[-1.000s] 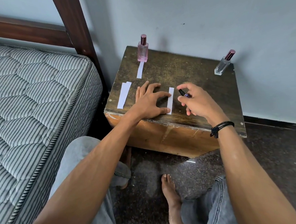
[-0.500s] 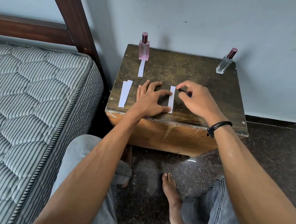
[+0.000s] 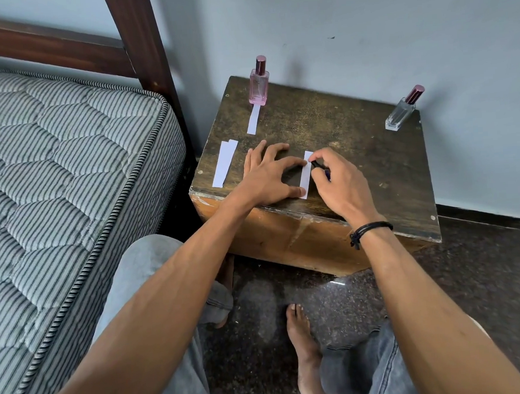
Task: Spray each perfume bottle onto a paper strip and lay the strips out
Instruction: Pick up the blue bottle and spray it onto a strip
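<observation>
Dark speckled floor is filling the bottom of the frame, and above it the wooden bench point(image 3: 373, 164) is standing against a pale wall. At the bench's near edge, mid-frame, I am pinning a paper strip point(image 3: 307, 175) with my left hand point(image 3: 269, 177), its fingers point(image 3: 287, 165) spread wide and flat, thumb on the strip's near end. The strip's long axis is running near-to-far, between my two hands. My right hand point(image 3: 337, 179) is pinching a small dark pen point(image 3: 319, 166), its tip at the strip's right edge; I cannot tell whether it is touching. That hand is nearer for marking, I judge. The strip is looking white, thin and flat. Further left, two overlapping strips point(image 3: 224, 164) are lying. Beyond them another strip point(image 3: 254, 120) is leading up to the pink bottle point(image 3: 258, 84). The clear bottle point(image 3: 402, 111) is standing at upper right.
</observation>
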Action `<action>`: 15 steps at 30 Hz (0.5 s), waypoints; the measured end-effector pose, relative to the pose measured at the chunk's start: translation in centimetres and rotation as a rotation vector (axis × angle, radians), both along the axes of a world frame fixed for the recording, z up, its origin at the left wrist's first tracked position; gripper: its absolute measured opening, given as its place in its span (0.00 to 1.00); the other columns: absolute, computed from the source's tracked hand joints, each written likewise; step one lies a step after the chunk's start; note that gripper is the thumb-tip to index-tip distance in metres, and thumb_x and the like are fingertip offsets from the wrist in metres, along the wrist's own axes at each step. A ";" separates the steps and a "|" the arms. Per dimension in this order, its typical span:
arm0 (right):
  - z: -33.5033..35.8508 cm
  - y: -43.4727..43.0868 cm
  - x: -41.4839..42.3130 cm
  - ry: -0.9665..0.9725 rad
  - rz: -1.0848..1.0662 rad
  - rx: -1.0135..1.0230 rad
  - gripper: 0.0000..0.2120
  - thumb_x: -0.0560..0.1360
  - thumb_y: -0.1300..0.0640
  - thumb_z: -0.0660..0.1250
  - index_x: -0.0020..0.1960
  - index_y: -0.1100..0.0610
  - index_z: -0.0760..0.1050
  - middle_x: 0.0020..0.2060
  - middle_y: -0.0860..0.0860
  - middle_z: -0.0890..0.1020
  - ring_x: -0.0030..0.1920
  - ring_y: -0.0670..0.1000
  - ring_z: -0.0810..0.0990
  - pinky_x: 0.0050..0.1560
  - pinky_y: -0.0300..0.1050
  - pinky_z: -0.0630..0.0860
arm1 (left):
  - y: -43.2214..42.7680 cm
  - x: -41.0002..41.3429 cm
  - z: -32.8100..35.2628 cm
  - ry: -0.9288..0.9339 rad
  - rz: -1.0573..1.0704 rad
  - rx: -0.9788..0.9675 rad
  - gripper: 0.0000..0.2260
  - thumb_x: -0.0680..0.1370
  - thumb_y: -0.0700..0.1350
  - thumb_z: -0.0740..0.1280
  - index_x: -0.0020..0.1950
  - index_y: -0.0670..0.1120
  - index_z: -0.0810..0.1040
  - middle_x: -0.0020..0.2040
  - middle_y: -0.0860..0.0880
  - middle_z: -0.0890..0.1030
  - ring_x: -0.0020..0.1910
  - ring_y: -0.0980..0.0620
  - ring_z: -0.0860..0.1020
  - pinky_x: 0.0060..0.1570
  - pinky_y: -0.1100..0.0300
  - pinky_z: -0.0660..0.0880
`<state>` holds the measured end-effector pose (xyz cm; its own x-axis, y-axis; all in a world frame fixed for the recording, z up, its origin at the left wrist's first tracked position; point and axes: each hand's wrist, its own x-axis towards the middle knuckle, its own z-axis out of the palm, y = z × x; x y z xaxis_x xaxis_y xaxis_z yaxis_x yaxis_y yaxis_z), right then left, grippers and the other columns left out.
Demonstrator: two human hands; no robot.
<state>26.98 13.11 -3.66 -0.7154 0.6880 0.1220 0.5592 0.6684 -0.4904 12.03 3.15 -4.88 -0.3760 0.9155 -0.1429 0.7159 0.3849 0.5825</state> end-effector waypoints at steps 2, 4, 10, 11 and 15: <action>-0.6 -0.4 0.1 0.001 0.001 0.063 0.10 0.83 0.55 0.59 0.61 0.51 0.75 0.36 0.41 0.72 0.36 0.51 0.73 0.37 0.46 0.67 | 0.0 0.0 0.0 0.007 0.003 -0.006 0.28 0.72 0.62 0.73 0.71 0.65 0.71 0.80 0.53 0.56 0.81 0.44 0.41 0.78 0.42 0.37; -0.9 -0.6 0.2 -0.001 -0.004 0.114 0.11 0.82 0.56 0.59 0.61 0.51 0.76 0.30 0.40 0.68 0.33 0.51 0.72 0.35 0.46 0.65 | 0.1 0.0 0.1 0.005 0.005 -0.009 0.28 0.72 0.62 0.73 0.71 0.65 0.71 0.80 0.54 0.56 0.81 0.44 0.41 0.78 0.42 0.37; -0.9 -0.7 0.0 -0.021 -0.012 0.160 0.13 0.81 0.58 0.59 0.61 0.51 0.78 0.31 0.43 0.70 0.32 0.52 0.71 0.34 0.47 0.66 | 0.0 0.1 0.2 -0.016 0.007 -0.007 0.27 0.72 0.61 0.73 0.71 0.65 0.71 0.80 0.54 0.56 0.81 0.44 0.40 0.78 0.43 0.36; -0.9 -0.8 0.0 -0.024 -0.009 0.165 0.13 0.81 0.58 0.59 0.61 0.51 0.78 0.32 0.44 0.71 0.32 0.52 0.71 0.34 0.47 0.66 | 0.0 0.1 0.2 -0.015 0.007 -0.009 0.28 0.72 0.61 0.73 0.71 0.66 0.71 0.80 0.54 0.56 0.81 0.44 0.40 0.78 0.43 0.36; -0.9 -0.8 -0.1 -0.042 -0.001 0.187 0.13 0.82 0.58 0.58 0.62 0.52 0.78 0.34 0.45 0.72 0.32 0.52 0.71 0.35 0.46 0.64 | 0.1 0.1 0.2 -0.017 0.007 -0.012 0.28 0.72 0.61 0.73 0.71 0.65 0.71 0.80 0.54 0.56 0.81 0.44 0.40 0.78 0.43 0.36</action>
<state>26.89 12.29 -4.56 -0.7216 0.6571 0.2177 0.5777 0.7449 -0.3336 12.12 3.21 -4.64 -0.3796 0.9111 -0.1603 0.7030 0.3967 0.5902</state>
